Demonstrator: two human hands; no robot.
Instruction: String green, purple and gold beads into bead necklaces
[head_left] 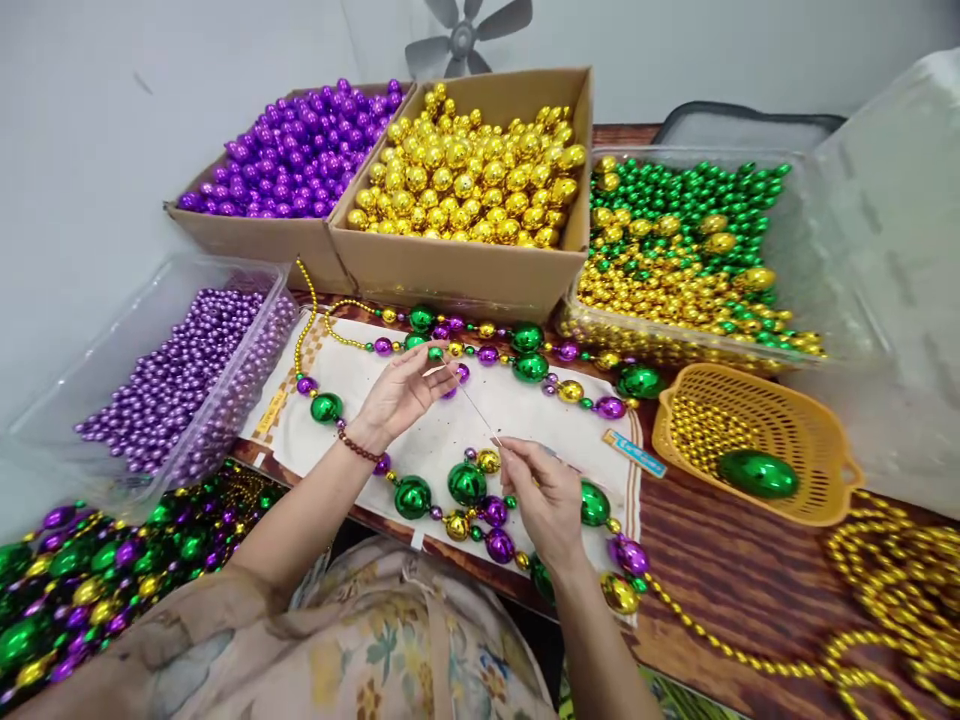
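My left hand (pixel 405 395), wearing a brown bead bracelet (pixel 358 446), is raised over the white cloth (pixel 390 345) with its thumb and fingers drawn together. A thin thread (pixel 477 408), possibly a wire, runs from those fingertips down to my right hand (pixel 544 495), which pinches its lower end. Small green and purple beads (pixel 463 373) show by my left fingertips; I cannot tell whether they are on the thread. Around both hands lies a garland of large green beads (pixel 467 483), purple beads (pixel 499 545) and gold beads (pixel 457 525).
Cardboard boxes of purple balls (pixel 300 150) and gold balls (pixel 465 180) stand at the back. Clear bins hold small purple beads (pixel 180 370) and green-gold beads (pixel 675 250). An orange basket (pixel 817 450) and coiled gold bead chain (pixel 900 580) lie right. Finished-looking strands (pixel 97 580) fill the lower left.
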